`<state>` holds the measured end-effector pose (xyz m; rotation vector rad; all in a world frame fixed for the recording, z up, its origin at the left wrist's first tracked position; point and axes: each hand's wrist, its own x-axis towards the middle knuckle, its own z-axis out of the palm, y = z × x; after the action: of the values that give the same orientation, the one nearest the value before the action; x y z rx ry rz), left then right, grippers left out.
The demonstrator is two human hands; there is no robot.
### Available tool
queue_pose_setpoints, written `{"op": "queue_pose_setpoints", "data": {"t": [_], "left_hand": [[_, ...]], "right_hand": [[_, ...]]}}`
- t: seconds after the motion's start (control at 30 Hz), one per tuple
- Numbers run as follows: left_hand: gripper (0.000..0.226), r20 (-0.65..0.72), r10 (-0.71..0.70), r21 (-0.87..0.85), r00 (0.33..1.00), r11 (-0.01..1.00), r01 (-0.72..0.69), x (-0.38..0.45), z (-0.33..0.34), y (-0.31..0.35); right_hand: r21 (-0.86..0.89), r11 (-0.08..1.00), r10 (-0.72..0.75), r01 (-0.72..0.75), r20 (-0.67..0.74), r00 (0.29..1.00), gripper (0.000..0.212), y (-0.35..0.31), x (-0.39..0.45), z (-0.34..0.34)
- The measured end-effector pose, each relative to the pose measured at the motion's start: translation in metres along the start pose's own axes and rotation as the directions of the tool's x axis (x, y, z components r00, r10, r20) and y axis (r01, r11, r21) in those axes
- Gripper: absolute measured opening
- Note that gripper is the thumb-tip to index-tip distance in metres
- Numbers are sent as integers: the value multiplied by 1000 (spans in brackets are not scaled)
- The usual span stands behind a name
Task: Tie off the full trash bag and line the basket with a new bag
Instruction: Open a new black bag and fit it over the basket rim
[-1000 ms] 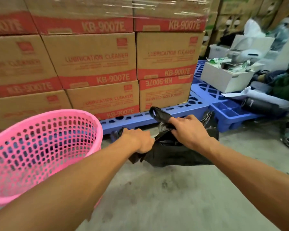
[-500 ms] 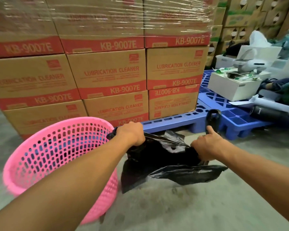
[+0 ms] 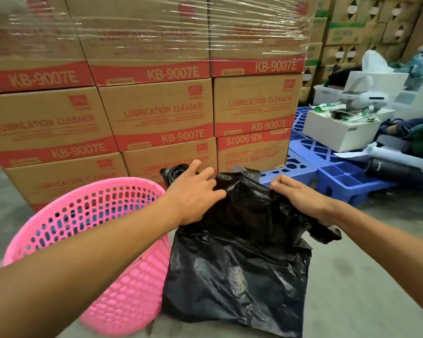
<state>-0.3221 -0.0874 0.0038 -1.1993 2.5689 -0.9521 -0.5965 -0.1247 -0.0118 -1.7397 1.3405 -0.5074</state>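
Note:
A black plastic bag (image 3: 237, 269) hangs unfolded in front of me, its lower part draping down to the concrete floor. My left hand (image 3: 193, 193) is at the bag's top left edge, fingers spread and pinching the film. My right hand (image 3: 300, 196) grips the top right edge with its fingers curled. A pink perforated basket (image 3: 122, 296) stands tilted at the left, touching the bag's left side, partly hidden behind my left forearm; no bag lines it.
A wall of shrink-wrapped cardboard boxes (image 3: 156, 113) on a blue pallet (image 3: 347, 176) stands right behind the bag. A white box (image 3: 337, 132), a black cylinder (image 3: 391, 169) and clutter fill the right. Bare concrete floor (image 3: 366, 264) lies below right.
The bag has been lifted and pulled open from a bunched state, now hanging full length. Both hands rose and spread along its top edge. The view has come closer to the basket.

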Motion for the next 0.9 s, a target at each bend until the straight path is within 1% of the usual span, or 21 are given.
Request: {"op": "queue_pose_setpoints", "data": {"t": [0.03, 0.07, 0.1, 0.17, 0.2, 0.23, 0.3, 0.33, 0.37, 0.43, 0.47, 0.5, 0.57, 0.6, 0.63, 0.67, 0.7, 0.73, 0.77, 0.83, 0.9], "left_hand": [[28, -57, 0, -24, 998, 1000, -1, -1, 2, -3], [24, -86, -6, -71, 996, 997, -1, -2, 4, -7], [22, -70, -28, -149, 997, 989, 17, -4, 5, -10], [26, 51, -135, -338, 990, 930, 144, -8, 8, -16], [27, 106, -183, -397, 977, 893, 211, -12, 9, -20], [26, 134, -222, -432, 966, 864, 258, -15, 12, -25], [26, 170, -248, -438, 954, 848, 299, -20, 17, -30], [33, 203, -238, -416, 950, 857, 304, -22, 19, -31], [46, 224, -225, -396, 948, 868, 299, -23, 22, -31], [76, 210, -243, -382, 947, 871, 309, -25, 24, -29], [90, 217, -274, -379, 937, 861, 339, -26, 25, -29], [104, 258, -301, -366, 918, 849, 381, -28, 25, -30], [125, 377, -303, -303, 875, 853, 426, -31, 23, -30], [129, 427, -283, -279, 859, 862, 423, -32, 23, -29], [132, 464, -257, -285, 848, 863, 417, -32, 23, -25], [135, 489, -235, -315, 840, 851, 421, -32, 24, -20], [136, 513, -221, -356, 830, 825, 440, -31, 23, -15], [135, 535, -214, -408, 817, 781, 472, -30, 23, -11], [132, 553, -215, -471, 805, 716, 515, -28, 22, -9], [124, 556, -240, -612, 796, 529, 587, -24, 18, -13], [117, 508, -303, -738, 806, 329, 589, -21, 11, -29]], "right_hand": [[-21, 1000, -20, 20, -8, 1000, 14, 1, 2, -1], [-45, 998, -41, 41, 8, 999, 11, 3, 4, -1], [-78, 995, -54, 57, 29, 998, 22, 5, 4, -2], [-187, 981, -55, 60, 31, 998, 34, 6, 4, -4], [-279, 959, -53, 59, 28, 998, 37, 6, 4, -5], [-375, 926, -39, 48, 32, 999, 37, 5, 5, -6], [-505, 863, 34, -2, 56, 998, 24, 5, 7, -7], [-541, 840, 79, -25, 77, 994, 27, 4, 6, -7], [-564, 826, 103, -27, 103, 989, 45, 1, 6, -6], [-607, 794, 127, -2, 164, 978, 83, -6, 4, -5], [-640, 768, 134, 17, 187, 973, 96, -8, 4, -4], [-686, 727, 158, 16, 189, 969, 104, -10, 4, -4], [-785, 618, 177, 34, 181, 967, 113, -6, 2, -2], [-809, 586, 150, 53, 172, 973, 114, 0, 2, 0], [-807, 587, 125, 58, 161, 979, 114, 6, 3, 1], [-782, 620, 97, 69, 164, 982, 111, 10, 4, 3], [-717, 695, 82, 59, 160, 984, 106, 10, 4, 5], [-614, 788, 45, 53, 144, 989, 101, 9, 7, 6], [-505, 860, -27, 74, 100, 995, 95, 4, 11, 5], [-366, 914, -199, 178, -21, 980, 80, -12, 19, 2], [-349, 892, -351, 287, -137, 926, 65, -36, 24, 0]]}}
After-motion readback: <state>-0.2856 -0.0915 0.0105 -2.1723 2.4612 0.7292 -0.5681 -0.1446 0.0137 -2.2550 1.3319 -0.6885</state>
